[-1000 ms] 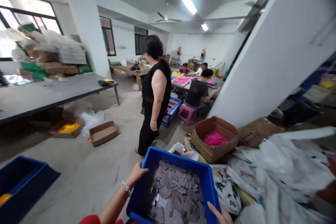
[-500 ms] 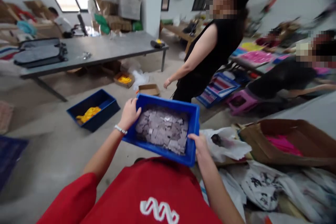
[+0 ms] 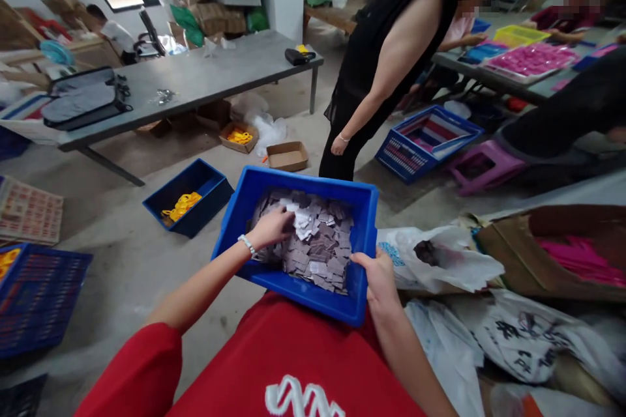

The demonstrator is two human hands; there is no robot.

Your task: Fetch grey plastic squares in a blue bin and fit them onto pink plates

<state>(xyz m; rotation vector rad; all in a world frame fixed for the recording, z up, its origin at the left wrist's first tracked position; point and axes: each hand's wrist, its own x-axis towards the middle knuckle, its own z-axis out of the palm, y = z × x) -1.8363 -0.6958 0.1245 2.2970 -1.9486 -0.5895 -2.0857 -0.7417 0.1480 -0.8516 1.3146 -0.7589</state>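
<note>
A blue plastic bin (image 3: 298, 300) is held in front of my red shirt, tilted a little. Small flat grey pieces (image 3: 325, 244) lie loose inside it, several of them shinier and paler near the middle. My right hand (image 3: 379, 277) grips the bin's right wall, thumb over the rim and fingers outside. Reaching over the left side, my left hand (image 3: 271, 228) is inside the bin, its fingers apart and touching the pieces; the fingertips are partly hidden. A pale bracelet circles the left wrist.
A dark blue bin (image 3: 215, 208) with yellow items stands on the floor ahead left, before a long grey table (image 3: 195, 78). A person in black (image 3: 386, 58) stands close ahead. Blue crates, a purple stool (image 3: 489, 163), white bags and a cardboard box (image 3: 513, 234) are around.
My left hand has let go of the bin's left rim and moved right, into the bin onto the grey pieces. My right hand keeps its grip. The standing person's arm has shifted right in view.
</note>
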